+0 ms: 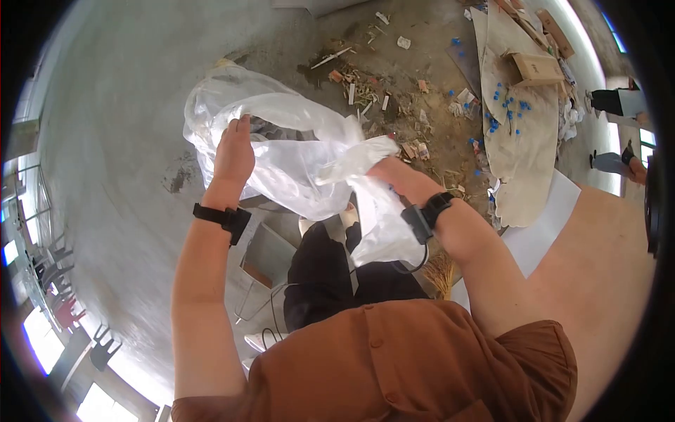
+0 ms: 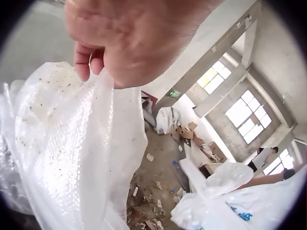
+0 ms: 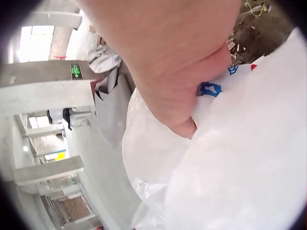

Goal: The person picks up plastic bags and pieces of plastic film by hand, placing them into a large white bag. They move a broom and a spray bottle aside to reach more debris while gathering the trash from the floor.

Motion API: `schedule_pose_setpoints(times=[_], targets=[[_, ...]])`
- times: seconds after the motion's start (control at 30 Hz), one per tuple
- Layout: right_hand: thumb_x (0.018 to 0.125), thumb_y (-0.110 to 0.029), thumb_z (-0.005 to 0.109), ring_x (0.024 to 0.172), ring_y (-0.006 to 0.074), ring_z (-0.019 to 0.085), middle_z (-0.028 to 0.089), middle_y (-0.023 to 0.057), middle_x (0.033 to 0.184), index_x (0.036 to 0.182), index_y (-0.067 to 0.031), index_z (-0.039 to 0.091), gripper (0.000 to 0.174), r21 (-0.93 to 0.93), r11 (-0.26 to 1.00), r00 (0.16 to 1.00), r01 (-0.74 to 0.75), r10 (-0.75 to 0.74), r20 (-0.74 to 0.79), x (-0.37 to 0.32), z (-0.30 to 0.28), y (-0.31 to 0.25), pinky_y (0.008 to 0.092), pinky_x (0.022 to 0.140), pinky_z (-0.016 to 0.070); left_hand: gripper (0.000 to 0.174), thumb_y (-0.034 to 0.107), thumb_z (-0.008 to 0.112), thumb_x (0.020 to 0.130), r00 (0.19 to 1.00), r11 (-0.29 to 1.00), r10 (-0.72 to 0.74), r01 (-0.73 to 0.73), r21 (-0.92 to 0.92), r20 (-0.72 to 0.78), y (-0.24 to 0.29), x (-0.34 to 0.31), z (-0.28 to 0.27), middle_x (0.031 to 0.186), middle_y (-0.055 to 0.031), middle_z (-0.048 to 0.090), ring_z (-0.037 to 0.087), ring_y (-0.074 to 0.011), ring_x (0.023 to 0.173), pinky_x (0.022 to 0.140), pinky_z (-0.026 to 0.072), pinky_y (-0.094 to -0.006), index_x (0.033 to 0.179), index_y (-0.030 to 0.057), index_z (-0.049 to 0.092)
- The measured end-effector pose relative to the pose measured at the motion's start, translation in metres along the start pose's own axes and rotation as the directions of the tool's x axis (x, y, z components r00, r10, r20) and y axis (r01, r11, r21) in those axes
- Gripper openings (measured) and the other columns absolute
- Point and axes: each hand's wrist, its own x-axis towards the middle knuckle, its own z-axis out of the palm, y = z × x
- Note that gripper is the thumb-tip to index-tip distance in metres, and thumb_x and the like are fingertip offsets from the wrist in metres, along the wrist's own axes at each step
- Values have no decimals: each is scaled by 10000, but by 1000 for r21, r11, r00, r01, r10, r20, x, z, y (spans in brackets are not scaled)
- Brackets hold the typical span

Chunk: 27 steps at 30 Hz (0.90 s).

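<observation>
A large translucent white woven sack point(image 1: 299, 172) spreads in front of the person's legs, its mouth parted and dark contents showing inside. My left hand point(image 1: 235, 151) holds its rim; in the left wrist view the fingers point(image 2: 82, 62) pinch the edge, and specks of dirt dot the sack wall point(image 2: 57, 139). My right hand point(image 1: 404, 176) grips a smaller white plastic bag point(image 1: 383, 221), which hangs down beside the sack and overlaps its right end. Blue print shows on this bag point(image 3: 249, 153) in the right wrist view, where its folds hide most of the right fingertips.
Scattered debris point(image 1: 365, 91) litters the floor beyond the sack. To the right lie a flattened sheet point(image 1: 520, 155) with blue bits and a cardboard box point(image 1: 534, 70). A small grey stool point(image 1: 268, 253) stands by the left leg. Other people point(image 1: 615, 102) are at far right.
</observation>
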Motion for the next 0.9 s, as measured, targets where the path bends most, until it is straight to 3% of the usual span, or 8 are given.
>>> schedule_pose_setpoints(times=[0.07, 0.13, 0.27, 0.5, 0.63, 0.73, 0.83, 0.9], targets=[[750, -206, 667, 879, 162, 571, 630, 52, 977, 1049, -38, 643, 344, 209, 978, 1000, -25, 26, -1, 13, 20, -9, 328, 723, 466, 471, -63, 419, 777, 1000, 999, 5, -4, -36, 25, 8, 5, -14, 1079, -218, 521, 522, -388, 997, 856, 449, -441, 1247, -28, 445], [708, -253, 676, 795, 179, 564, 626, 53, 914, 1032, -51, 653, 382, 105, 851, 851, -515, 493, 182, 26, 34, -22, 339, 630, 443, 497, -78, 411, 763, 998, 990, 54, -52, -130, 12, 6, 5, -21, 1104, -232, 500, 513, -405, 1019, 869, 440, -450, 1257, -30, 427], [692, -315, 677, 733, 232, 580, 636, 101, 913, 983, 4, 650, 432, -374, 774, 782, -512, 600, 170, 49, 66, -98, 384, 607, 454, 516, -84, 406, 754, 993, 990, 66, -53, -129, 97, 2, 15, -47, 1123, -240, 482, 505, -417, 1038, 870, 439, -451, 1268, -40, 408], [677, -248, 656, 867, 297, 599, 637, 165, 1007, 1066, -23, 649, 449, -628, 637, 739, -447, 658, 141, 87, 103, -134, 400, 746, 472, 545, -72, 389, 777, 969, 978, 135, -95, -187, 210, -30, 15, -75, 1052, -241, 490, 538, -403, 965, 831, 457, -452, 1309, 43, 408], [711, -223, 610, 842, 313, 618, 644, 188, 947, 946, -19, 667, 316, -699, 689, 888, -195, 426, 173, 116, 98, -154, 410, 715, 486, 573, -77, 379, 782, 905, 975, 163, -88, -203, 393, -42, 4, -87, 1115, -255, 498, 511, -402, 1045, 885, 433, -441, 1336, 68, 392], [736, -204, 576, 823, 325, 633, 650, 205, 903, 857, -16, 680, 247, -855, 517, 994, -33, 106, 25, 150, 99, -157, 418, 691, 496, 638, -67, 398, 743, 850, 959, 162, -17, -282, 501, -41, 3, -106, 1252, -278, 459, 459, -400, 1166, 975, 384, -399, 1367, 54, 344], [753, -174, 545, 767, 335, 641, 653, 192, 804, 727, -25, 675, 200, -815, 567, 951, -120, -168, -258, 179, 113, -147, 427, 653, 498, 835, -17, 459, 618, 794, 801, 146, 255, -542, 590, -38, 7, -129, 1342, -268, 416, 397, -320, 1276, 1030, 307, -291, 1418, 10, 220], [748, -156, 538, 700, 338, 629, 643, 173, 715, 638, -36, 648, 196, -718, 690, 892, -94, -262, -369, 188, 131, -146, 437, 614, 486, 899, 4, 480, 590, 852, 748, 159, 225, -624, 498, -46, 8, -136, 1182, -182, 528, 521, -248, 1082, 912, 397, -271, 1441, 36, 191]])
